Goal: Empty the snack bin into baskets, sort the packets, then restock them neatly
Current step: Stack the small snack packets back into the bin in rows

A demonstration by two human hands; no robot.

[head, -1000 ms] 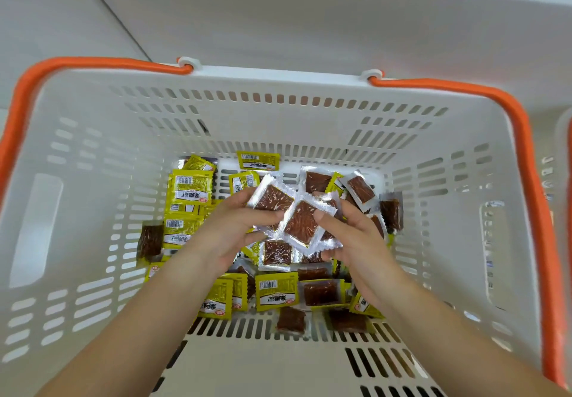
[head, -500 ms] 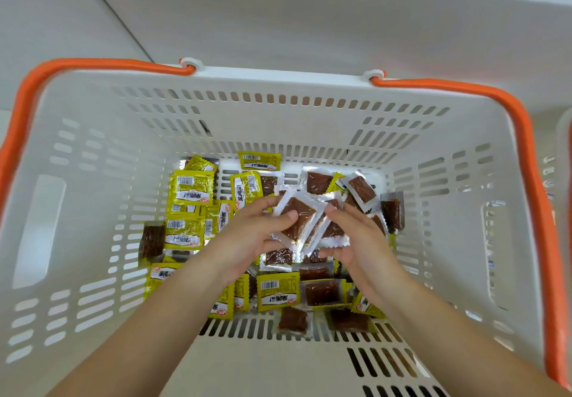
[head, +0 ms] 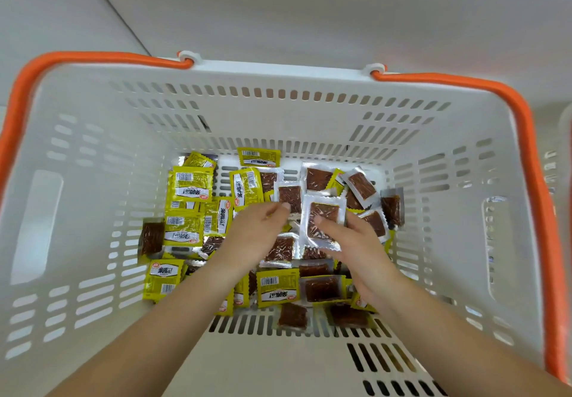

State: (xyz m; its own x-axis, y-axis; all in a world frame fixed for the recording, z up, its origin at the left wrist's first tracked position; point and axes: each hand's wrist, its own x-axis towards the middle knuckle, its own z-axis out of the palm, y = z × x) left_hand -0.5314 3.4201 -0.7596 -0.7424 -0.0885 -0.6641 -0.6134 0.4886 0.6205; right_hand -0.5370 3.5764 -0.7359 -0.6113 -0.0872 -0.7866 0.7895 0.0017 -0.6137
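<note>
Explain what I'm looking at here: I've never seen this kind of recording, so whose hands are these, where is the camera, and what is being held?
No machine here: a person wears a wide-angle camera on the head, looking down at their own bare hands. Below is a white slotted shopping basket with orange handles. On its floor lie mixed snack packets: yellow printed ones and clear ones showing brown contents. The right hand grips a clear brown packet. The left hand reaches another brown packet; whether it grips it is unclear.
</note>
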